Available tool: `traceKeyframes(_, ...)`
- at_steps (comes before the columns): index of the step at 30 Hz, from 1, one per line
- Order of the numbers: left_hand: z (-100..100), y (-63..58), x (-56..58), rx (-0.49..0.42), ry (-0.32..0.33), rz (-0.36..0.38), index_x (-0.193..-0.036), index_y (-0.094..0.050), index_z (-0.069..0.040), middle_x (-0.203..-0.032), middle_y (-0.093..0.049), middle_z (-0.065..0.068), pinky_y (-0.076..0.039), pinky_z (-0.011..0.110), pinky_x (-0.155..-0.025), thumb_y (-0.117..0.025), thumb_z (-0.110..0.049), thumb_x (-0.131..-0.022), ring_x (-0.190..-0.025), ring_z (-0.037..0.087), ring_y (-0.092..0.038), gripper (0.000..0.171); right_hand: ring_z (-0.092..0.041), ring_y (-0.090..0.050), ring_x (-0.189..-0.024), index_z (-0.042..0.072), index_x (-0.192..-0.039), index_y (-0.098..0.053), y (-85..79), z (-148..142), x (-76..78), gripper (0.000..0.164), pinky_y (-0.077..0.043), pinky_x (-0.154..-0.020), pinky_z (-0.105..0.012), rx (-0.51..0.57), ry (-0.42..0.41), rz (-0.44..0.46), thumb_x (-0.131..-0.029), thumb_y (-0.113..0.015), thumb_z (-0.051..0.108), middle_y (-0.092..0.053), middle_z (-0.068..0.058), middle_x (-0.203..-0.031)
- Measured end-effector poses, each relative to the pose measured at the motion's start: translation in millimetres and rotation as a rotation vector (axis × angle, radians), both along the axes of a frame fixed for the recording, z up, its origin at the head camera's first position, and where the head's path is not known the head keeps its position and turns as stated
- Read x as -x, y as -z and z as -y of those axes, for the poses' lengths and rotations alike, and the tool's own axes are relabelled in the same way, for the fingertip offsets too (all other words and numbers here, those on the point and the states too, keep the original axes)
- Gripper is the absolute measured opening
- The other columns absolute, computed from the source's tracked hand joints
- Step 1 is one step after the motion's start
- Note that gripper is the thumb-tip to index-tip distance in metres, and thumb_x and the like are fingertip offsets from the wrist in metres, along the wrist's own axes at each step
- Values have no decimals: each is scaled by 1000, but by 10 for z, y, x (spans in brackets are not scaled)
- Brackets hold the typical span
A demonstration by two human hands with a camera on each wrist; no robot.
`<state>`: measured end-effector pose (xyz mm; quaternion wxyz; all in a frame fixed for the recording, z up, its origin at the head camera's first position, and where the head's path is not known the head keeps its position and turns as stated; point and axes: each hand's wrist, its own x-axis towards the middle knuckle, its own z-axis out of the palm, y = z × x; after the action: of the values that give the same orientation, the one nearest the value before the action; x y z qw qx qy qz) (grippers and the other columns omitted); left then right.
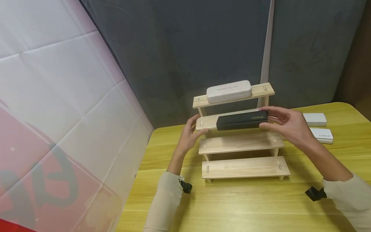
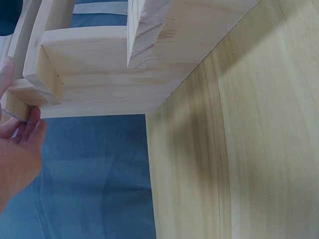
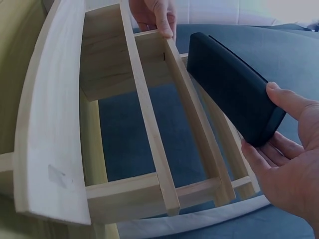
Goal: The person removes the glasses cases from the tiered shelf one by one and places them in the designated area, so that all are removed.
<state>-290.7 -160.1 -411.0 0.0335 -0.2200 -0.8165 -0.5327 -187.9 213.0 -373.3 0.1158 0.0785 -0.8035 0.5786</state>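
A black glasses case (image 1: 242, 120) with small gold lettering is held at its right end by my right hand (image 1: 292, 125), thumb in front and fingers behind. In the right wrist view the case (image 3: 229, 84) is tilted and stands off the shelf edges. My left hand (image 1: 189, 135) grips the left end of the second board from the top of a stepped wooden rack (image 1: 242, 145). Thumb and fingers of the left hand (image 2: 22, 154) lie around that board's end in the left wrist view. On the top board rests a white glasses case (image 1: 229, 91).
Two white cases lie on the yellow wood-grain table (image 1: 243, 206) right of the rack: a rear case (image 1: 316, 119) and a front case (image 1: 323, 135). A dark grey fabric wall (image 1: 179, 58) stands behind, and a white printed panel (image 1: 72, 80) rises at the left.
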Motion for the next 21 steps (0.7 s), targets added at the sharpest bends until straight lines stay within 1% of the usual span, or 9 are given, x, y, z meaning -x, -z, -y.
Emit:
traceKeyframes(3, 0, 2, -5, 2, 1, 4, -163, -36, -5, -167, -38, 11, -29, 42, -129, -80, -20, -99, -154, 29, -37, 79, 12, -63, -113, 14, -145, -67, 32, -52, -54, 58, -53, -91, -9, 18, 9, 11, -91, -88, 23, -63, -5, -148)
traceKeyframes(6, 0, 3, -8, 1, 3, 4, -163, -35, -5, -167, -38, 11, -29, 43, -129, -80, -20, -99, -154, 29, -37, 80, 14, -63, -112, 13, -145, -67, 69, -110, -116, 59, -53, -91, -9, 38, 18, 18, -91, -88, 20, -65, 1, -146)
traceKeyframes(11, 1, 0, -3, -6, 3, -2, -163, -36, -4, -166, -38, 12, -29, 45, -129, -80, -18, -99, -153, 30, -38, 79, 13, -64, -112, 10, -145, -66, 113, -203, -202, 57, -54, -90, -9, 67, 18, 6, -92, -87, 14, -69, 18, -133)
traceKeyframes(13, 3, 0, -2, -8, 4, -2, -163, -36, -4, -166, -38, 12, -29, 45, -129, -80, -18, -99, -153, 30, -38, 79, 13, -64, -111, 9, -145, -66, 124, -232, -229, 56, -53, -90, -9, 68, 16, 1, -93, -86, 14, -70, 21, -128)
traceKeyframes(16, 3, 2, -3, -7, 6, 0, -163, -35, -4, -166, -38, 12, -29, 45, -129, -80, -18, -99, -153, 29, -38, 79, 13, -64, -110, 8, -145, -66, 141, -271, -271, 55, -53, -89, -9, 69, 19, 2, -93, -85, 13, -70, 23, -125)
traceKeyframes(21, 1, 0, -11, 0, 7, -3, -163, -35, -4, -166, -38, 12, -30, 43, -128, -79, -19, -99, -153, 30, -37, 79, 14, -64, -111, 5, -146, -64, 177, -330, -326, 55, -54, -89, -10, 70, 16, -2, -94, -84, 9, -69, 23, -125)
